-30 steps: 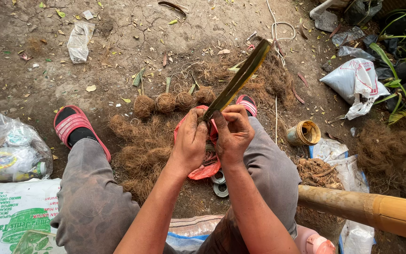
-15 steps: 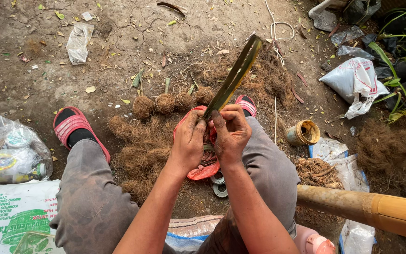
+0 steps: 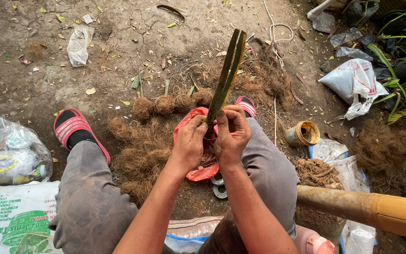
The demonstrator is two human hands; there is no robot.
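A long green leaf (image 3: 228, 70) stands nearly upright, pointing away from me. Both hands grip its lower end between my knees. My left hand (image 3: 189, 143) pinches the base from the left, and my right hand (image 3: 231, 134) closes on it from the right. Under the hands lies a red plastic bag (image 3: 198, 173) on the ground. Several round balls of brown coconut fibre (image 3: 165, 104), each with a small shoot, sit in a row just beyond the hands. Loose brown fibre (image 3: 137, 150) is heaped to the left of the bag.
My feet wear red sandals (image 3: 74, 127). A thick bamboo pole (image 3: 367, 209) crosses the lower right. A roll of twine (image 3: 304, 133) stands at the right, with white sacks (image 3: 353, 82) and potted plants beyond. A printed sack (image 3: 5, 218) and a clear bag (image 3: 5, 153) lie at the left.
The leaf has swung from leaning right to more upright, its tip moving left. Both hands stay closed on its base in the same place.
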